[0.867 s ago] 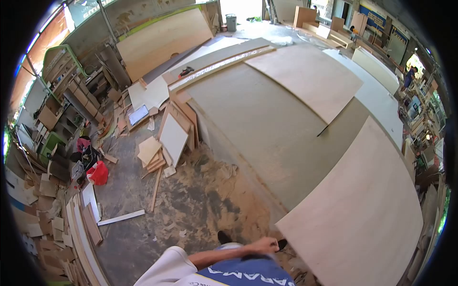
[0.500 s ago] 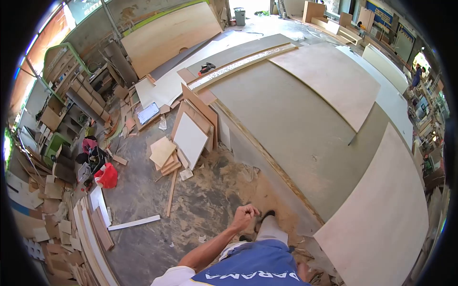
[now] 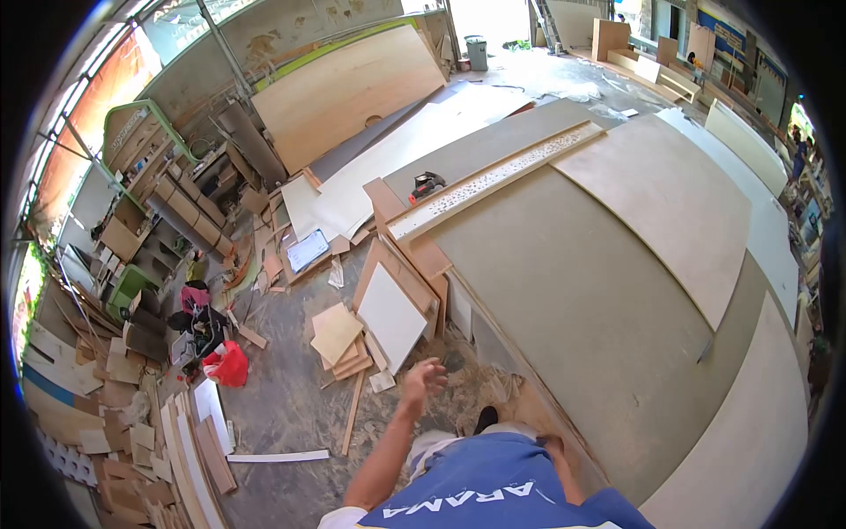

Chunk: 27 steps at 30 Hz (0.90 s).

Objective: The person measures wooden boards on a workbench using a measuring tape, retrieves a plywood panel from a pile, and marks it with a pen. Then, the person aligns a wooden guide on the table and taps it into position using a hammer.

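Left hand (image 3: 424, 381) has moved nearer the leaning white board (image 3: 389, 316), empty and loosely open; right hand (image 3: 552, 446), I cannot tell.

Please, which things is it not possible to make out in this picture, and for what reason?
All in the head view:
Right hand: fingers hidden behind the blue shirt.
Small white sheet: any marks too small to read.
Pale panel, lower right: near end cut off by the bottom edge.
Red bag: contents hidden by the bag itself.
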Each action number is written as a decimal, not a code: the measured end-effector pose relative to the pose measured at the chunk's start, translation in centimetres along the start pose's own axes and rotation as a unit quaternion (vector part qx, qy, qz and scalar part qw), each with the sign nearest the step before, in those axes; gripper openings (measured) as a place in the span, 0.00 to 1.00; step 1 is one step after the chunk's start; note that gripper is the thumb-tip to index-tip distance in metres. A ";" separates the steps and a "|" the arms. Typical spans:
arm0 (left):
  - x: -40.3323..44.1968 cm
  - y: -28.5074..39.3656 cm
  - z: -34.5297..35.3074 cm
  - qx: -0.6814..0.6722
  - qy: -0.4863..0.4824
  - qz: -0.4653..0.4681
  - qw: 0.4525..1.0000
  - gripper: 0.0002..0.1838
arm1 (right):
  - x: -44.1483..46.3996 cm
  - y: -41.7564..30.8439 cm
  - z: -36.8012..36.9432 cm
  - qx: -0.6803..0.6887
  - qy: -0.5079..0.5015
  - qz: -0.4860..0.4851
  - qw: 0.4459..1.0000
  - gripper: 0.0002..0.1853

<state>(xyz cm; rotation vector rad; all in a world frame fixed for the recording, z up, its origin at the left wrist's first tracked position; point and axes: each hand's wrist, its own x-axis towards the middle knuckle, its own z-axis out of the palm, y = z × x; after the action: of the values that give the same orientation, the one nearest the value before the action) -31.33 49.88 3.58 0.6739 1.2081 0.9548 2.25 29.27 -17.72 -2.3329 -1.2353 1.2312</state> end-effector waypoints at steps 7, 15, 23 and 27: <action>15.4 11.5 -5.7 0.084 0.125 0.109 0.983 0.14 | 6.3 -9.2 -2.0 0.151 -0.055 -0.080 0.984 0.11; 47.3 23.8 -5.8 0.293 0.032 0.267 0.917 0.10 | 4.4 -9.3 1.4 0.238 0.136 0.136 0.952 0.11; 59.3 31.9 2.3 0.562 -0.079 0.169 0.805 0.33 | 0.2 -11.5 12.8 0.353 0.297 0.372 0.805 0.12; 61.8 32.3 4.5 0.538 -0.144 0.017 0.830 0.37 | 0.7 -18.3 14.7 0.345 0.342 0.373 0.791 0.16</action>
<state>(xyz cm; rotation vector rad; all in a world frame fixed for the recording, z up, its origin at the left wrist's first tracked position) -30.64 119.78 3.71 1.6652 1.4044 0.0780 -19.34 38.61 -17.47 -2.3043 0.3815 0.6407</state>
